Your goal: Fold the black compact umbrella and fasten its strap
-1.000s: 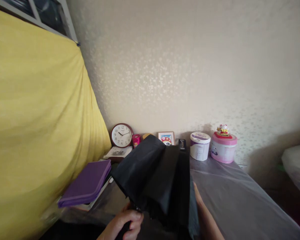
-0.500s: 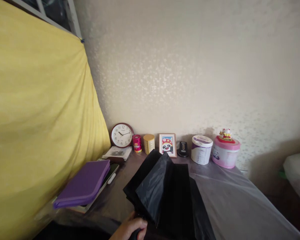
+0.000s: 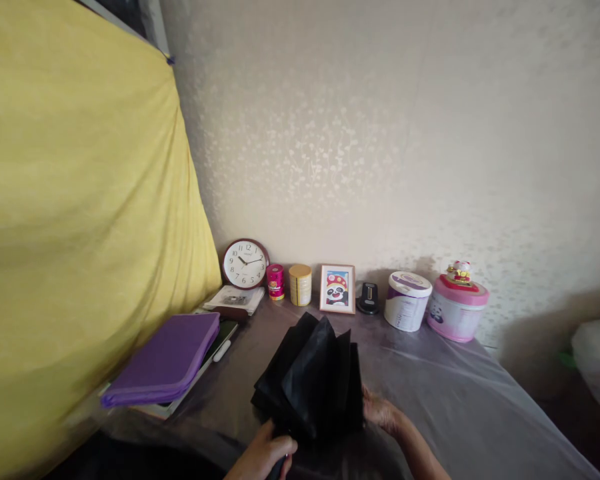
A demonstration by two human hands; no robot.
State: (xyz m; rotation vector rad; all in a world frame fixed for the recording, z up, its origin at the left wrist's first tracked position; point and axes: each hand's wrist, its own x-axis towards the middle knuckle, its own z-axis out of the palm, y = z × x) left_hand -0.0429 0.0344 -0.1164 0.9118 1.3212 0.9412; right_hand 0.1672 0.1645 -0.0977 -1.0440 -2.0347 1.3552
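Pale patterned wallpaper rises behind a grey, cloth-covered counter, with a draped yellow cloth filling the left of the frame. At lower centre, the left hand grips a bunched black fabric umbrella from below; the right hand is at its right side, its fingers hidden.

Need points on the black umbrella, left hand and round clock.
Black umbrella point(image 3: 311, 388): head view, on the bunched folds.
Left hand point(image 3: 263, 452): head view, middle of hand.
Round clock point(image 3: 245, 265): head view, dial.

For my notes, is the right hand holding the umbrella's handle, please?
No, the left hand grips the handle; the right hand is at the cloth.
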